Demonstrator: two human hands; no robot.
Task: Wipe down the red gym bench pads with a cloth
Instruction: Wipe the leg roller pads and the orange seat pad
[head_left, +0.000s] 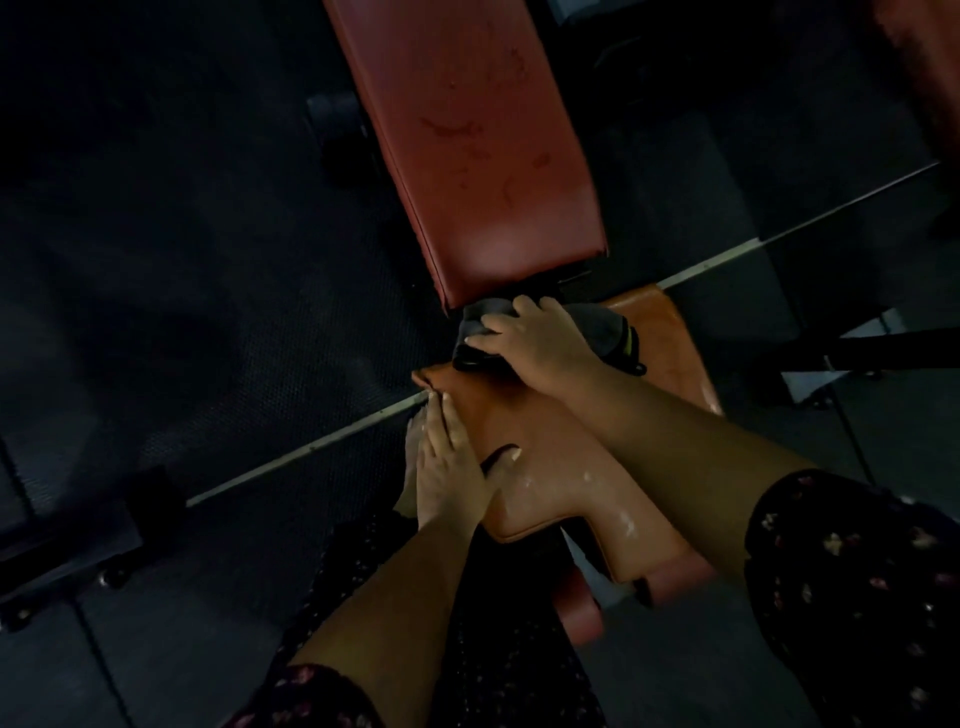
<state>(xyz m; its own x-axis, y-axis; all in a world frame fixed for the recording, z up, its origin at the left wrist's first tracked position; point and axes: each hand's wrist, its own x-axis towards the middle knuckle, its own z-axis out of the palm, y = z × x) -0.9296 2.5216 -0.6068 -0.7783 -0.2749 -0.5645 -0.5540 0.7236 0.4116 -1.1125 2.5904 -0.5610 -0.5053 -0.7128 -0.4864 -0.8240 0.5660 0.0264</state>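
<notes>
The red gym bench has a long back pad (467, 156) running away from me and a seat pad (670, 332) nearer to me, with wet shine on its near part. A dark grey cloth (597, 325) with a yellow stripe lies on the seat pad's far end, just below the gap between the pads. My right hand (535, 345) presses flat on the cloth with fingers spread. My left hand (449, 462) rests on the seat pad's left edge, fingers straight over the side and thumb on top.
Dark rubber floor mats surround the bench. A pale metal floor strip (306, 449) crosses diagonally under the seat. A black frame foot (62, 551) sits at the lower left and a dark bar (883, 351) at the right. My patterned sleeves fill the bottom.
</notes>
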